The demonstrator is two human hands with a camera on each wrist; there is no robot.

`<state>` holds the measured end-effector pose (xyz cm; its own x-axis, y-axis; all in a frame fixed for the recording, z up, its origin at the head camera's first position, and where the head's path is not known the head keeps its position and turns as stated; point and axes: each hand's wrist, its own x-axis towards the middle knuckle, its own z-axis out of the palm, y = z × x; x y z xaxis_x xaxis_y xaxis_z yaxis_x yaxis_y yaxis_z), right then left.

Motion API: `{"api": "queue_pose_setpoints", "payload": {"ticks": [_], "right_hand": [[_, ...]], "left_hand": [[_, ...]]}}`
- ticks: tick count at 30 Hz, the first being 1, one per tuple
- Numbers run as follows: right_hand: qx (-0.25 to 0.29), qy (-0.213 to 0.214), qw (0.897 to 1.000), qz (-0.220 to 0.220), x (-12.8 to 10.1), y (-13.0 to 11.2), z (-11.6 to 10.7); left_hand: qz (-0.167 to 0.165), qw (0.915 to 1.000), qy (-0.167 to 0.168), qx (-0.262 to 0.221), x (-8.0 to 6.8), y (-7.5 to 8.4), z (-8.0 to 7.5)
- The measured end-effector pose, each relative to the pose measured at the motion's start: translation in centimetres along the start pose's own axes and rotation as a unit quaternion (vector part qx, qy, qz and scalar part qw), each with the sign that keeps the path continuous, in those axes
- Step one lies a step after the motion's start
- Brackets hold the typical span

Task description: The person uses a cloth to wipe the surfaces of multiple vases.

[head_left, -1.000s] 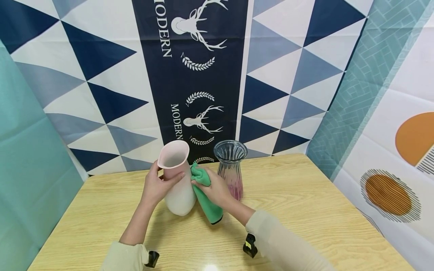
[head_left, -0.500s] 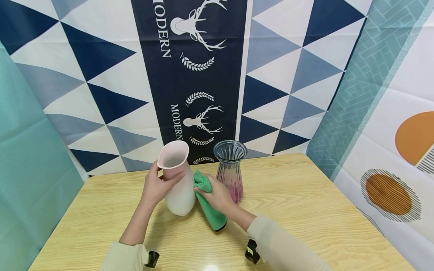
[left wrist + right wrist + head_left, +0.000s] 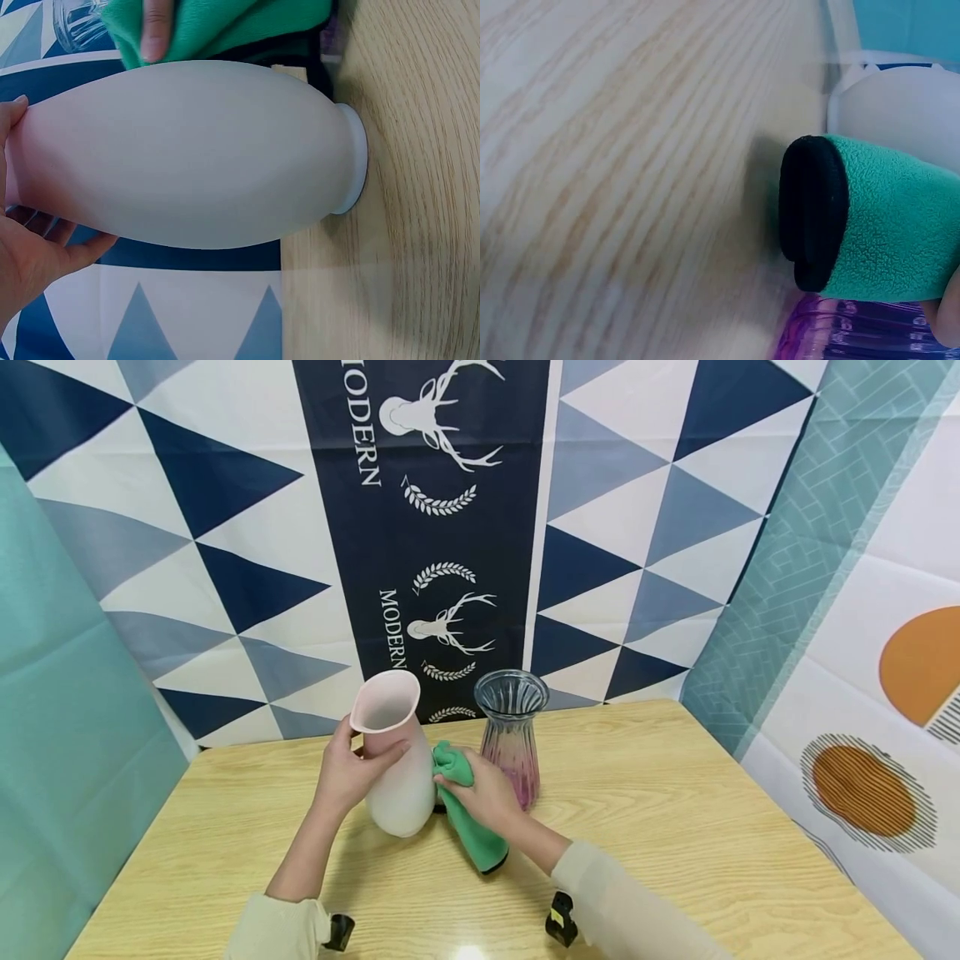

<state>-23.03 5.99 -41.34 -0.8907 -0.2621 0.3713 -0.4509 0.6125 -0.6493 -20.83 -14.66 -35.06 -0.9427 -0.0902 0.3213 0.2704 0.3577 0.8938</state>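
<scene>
A pink-to-white vase (image 3: 393, 752) stands on the wooden table (image 3: 675, 827). My left hand (image 3: 347, 772) grips its neck just under the rim, thumb on the far side; the vase body (image 3: 187, 154) fills the left wrist view. My right hand (image 3: 483, 793) holds a folded green cloth (image 3: 465, 814) and presses it against the vase's right side. The cloth's black-edged end (image 3: 814, 214) hangs just above the table in the right wrist view. A fingertip (image 3: 154, 30) on the cloth shows above the vase.
A ribbed clear glass vase with a purple tint (image 3: 512, 735) stands right behind my right hand, close to the cloth; its base (image 3: 855, 334) shows too. Patterned curtains (image 3: 420, 527) close in the table at the back and on both sides.
My right hand has slid the green cloth down the vase's right side, from near the neck to the belly. The left hand and both vases have stayed put.
</scene>
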Motion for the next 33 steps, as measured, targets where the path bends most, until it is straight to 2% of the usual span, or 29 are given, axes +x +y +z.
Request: {"api": "queue_pose_setpoints", "payload": {"ticks": [5, 10, 17, 23, 33], "right_hand": [[0.043, 0.03, 0.998, -0.024, 0.7, -0.7, -1.0], [0.086, 0.063, 0.992, -0.067, 1.7, -1.8, -2.1], [0.098, 0.101, 0.986, -0.093, 2.4, -2.9, -3.1], [0.088, 0.094, 0.988, -0.089, 2.8, -3.6, -3.7], [0.077, 0.062, 0.992, -0.072, 3.3, -4.3, -4.0]], "left_hand": [[0.004, 1.0, -0.002, -0.002, 0.1, -0.1, 0.0], [-0.001, 0.9999, -0.014, -0.005, 0.2, -0.2, -0.2], [-0.001, 0.9994, -0.032, -0.011, 0.5, -0.4, -0.2], [-0.007, 0.9987, -0.048, -0.015, 0.5, -0.2, -0.2], [0.009, 0.9978, -0.066, -0.003, 0.5, -0.2, -0.4]]}}
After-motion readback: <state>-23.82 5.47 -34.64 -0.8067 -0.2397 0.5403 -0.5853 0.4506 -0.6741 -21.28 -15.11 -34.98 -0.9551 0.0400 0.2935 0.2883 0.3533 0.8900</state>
